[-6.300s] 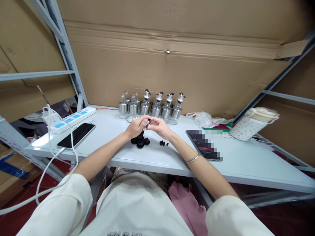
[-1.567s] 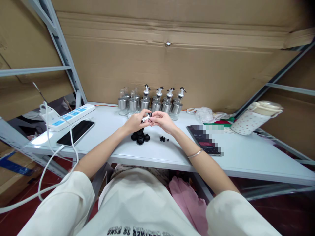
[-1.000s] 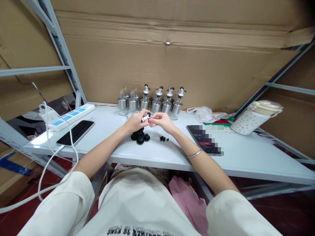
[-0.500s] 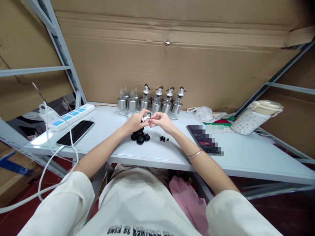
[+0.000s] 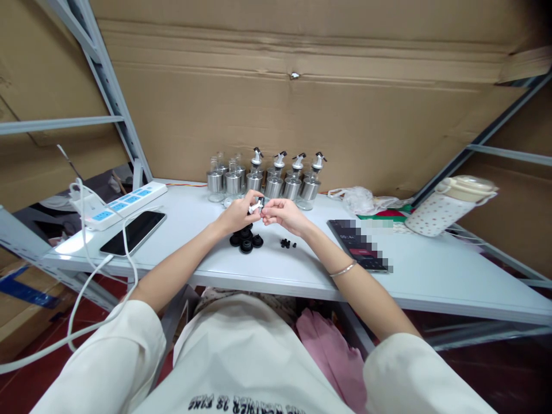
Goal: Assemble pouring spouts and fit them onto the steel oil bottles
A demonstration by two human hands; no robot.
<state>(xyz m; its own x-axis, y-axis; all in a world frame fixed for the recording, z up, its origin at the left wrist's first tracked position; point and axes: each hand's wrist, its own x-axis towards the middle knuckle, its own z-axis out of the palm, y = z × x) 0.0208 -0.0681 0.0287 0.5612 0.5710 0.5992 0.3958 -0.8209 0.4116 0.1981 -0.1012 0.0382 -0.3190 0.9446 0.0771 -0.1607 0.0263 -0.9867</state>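
My left hand (image 5: 237,214) is closed on a white and black pour spout (image 5: 256,206), held above the table. Thumb and fingers of my right hand (image 5: 285,215) are pinched together at the spout's dark end; whatever is between them is too small to make out. Below my left hand lies a cluster of black ringed stoppers (image 5: 246,244). Several tiny black caps (image 5: 286,243) rest under my right wrist. Behind both hands stand glass bottles with steel sleeves (image 5: 273,187). Some bottles carry white spouts with black flip tops (image 5: 298,160); those at the left are uncapped.
At the left are a power strip (image 5: 129,204), white cables (image 5: 126,244) and a phone (image 5: 134,233). A larger dark-screened device (image 5: 351,241) lies right of my arm. Farther right are a plastic bag (image 5: 357,200) and a spotted flask (image 5: 448,207). Cardboard (image 5: 302,115) backs the table.
Hardly anything differs. My right hand's fingers have shifted very slightly at the spout, and my left hand keeps its hold.
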